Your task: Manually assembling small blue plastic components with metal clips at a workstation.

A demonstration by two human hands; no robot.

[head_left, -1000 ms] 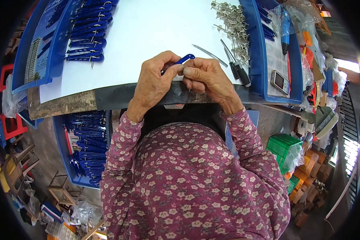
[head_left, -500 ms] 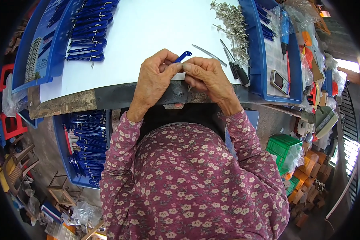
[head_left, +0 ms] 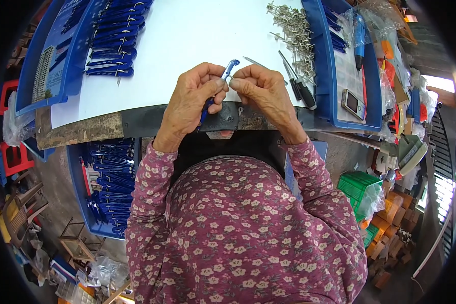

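My left hand is closed around a narrow blue plastic strip with a rounded, holed end. That end points up above my fingertips, and the strip's other part comes out below my palm. Close against it, my right hand is pinched at the strip's side. A thin bit of metal seems to show at those fingertips, too small to make out. Both hands are above the front edge of the white-covered table. Behind my right hand lies a pointed metal tool, partly hidden.
Blue strips with metal pins lie in a row at left. A pile of metal pins and dark-handled screwdrivers are at right. Blue trays stand at both sides. Below the table sits a tray of blue pieces.
The blue strip has turned more upright, and its lower part now shows beneath my left hand. My left hand has shifted slightly left, and the right fingers have moved to the strip's side.
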